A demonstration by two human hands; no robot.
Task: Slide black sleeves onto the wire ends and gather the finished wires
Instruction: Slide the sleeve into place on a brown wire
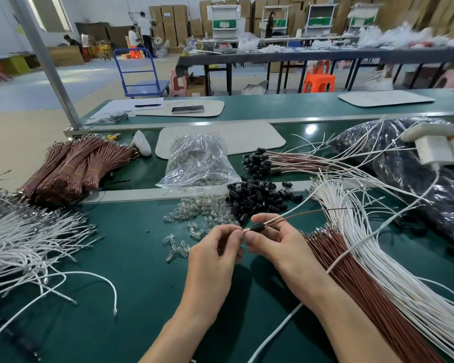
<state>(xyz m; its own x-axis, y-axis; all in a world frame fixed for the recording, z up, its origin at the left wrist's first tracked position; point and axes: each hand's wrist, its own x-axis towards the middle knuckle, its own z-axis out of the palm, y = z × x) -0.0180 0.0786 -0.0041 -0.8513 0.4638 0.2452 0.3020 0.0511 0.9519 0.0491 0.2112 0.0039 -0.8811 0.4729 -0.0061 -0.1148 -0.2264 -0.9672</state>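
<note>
Low in the centre of the frame, above the green worktop (142, 271), two hands meet over a single brown wire (299, 217). The left hand (215, 247), fingers curled in, pinches the wire's bare metal tip. The right hand (270, 242) nips the wire between thumb and forefinger at a small black sleeve (256, 227), which sits on the wire just behind that tip. The wire looks thin, light and limp, so it is best held close to the end, where it cannot flop. The sleeve appears to be a short, soft tube, easy to drop and best taken by its sides. To the lower right, loose brown wires (357, 279) lie beside a fan of white wires (393, 271); more white wires (24, 239) sprawl at the left edge. Just beyond the hands lie scattered clear glass-like pieces (202, 213) and a heap of loose black sleeves (257, 199). Farther back, right of centre, the finished wires (262, 159) lie together with their sleeved ends pointing left, next to a crumpled clear plastic bag (198, 163). At the upper left, banded bundles of brown wire (74, 166) are stacked.
</note>
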